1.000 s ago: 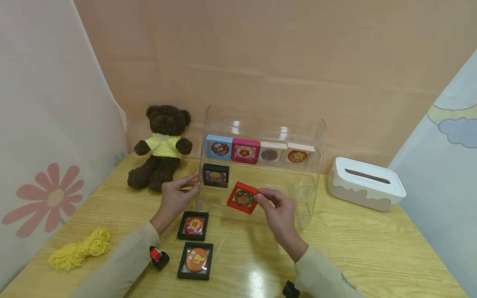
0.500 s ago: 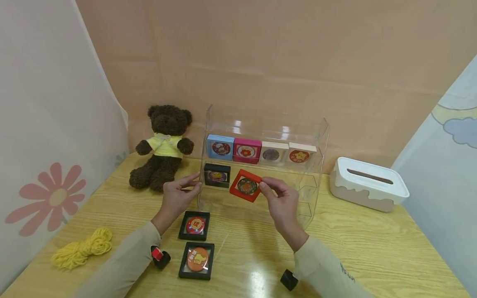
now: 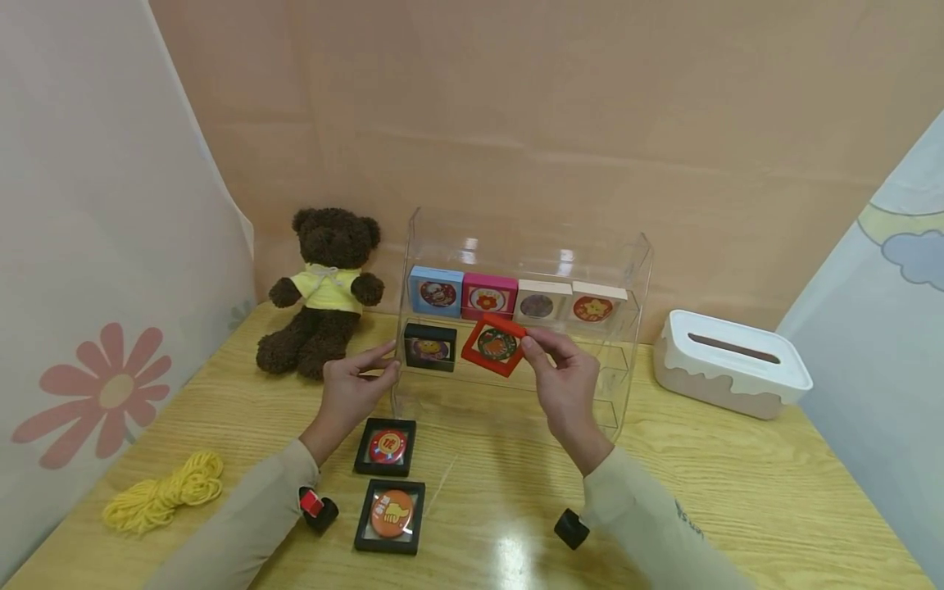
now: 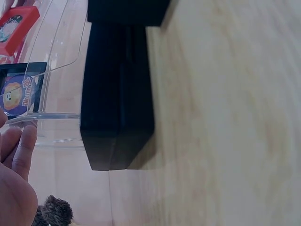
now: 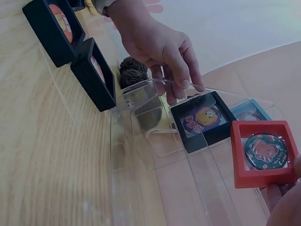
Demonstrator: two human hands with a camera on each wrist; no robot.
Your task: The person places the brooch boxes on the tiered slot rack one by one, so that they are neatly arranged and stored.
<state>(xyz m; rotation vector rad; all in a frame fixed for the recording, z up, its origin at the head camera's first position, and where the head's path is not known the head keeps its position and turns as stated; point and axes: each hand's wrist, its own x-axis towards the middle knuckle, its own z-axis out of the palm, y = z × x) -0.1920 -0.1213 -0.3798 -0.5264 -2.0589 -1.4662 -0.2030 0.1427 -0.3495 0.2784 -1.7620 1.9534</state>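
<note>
My right hand (image 3: 566, 377) pinches a red square frame (image 3: 496, 346) by its right side. A round green badge shows behind the frame's window. It is held tilted in front of the clear acrylic display rack (image 3: 542, 246), close to the lower tier. My left hand (image 3: 354, 397) grips the rack's left side panel between thumb and fingers, as the right wrist view shows. Beside it on the lower tier stands a black frame (image 3: 430, 347) with a purple badge. On the upper tier are a blue frame (image 3: 437, 292), a pink frame (image 3: 489, 297) and two cream frames (image 3: 544, 303).
Two black framed badges (image 3: 385, 447) lie on the wooden table (image 3: 708, 508) before the rack. Yellow cord (image 3: 164, 493) lies bundled at the left. A brown teddy bear (image 3: 324, 287) sits left of the rack, and a white-lidded tissue box (image 3: 726, 365) stands to its right.
My right hand has raised the red frame and shifted it slightly right, up toward the rack's lower tier. The left hand has stayed on the rack's side.
</note>
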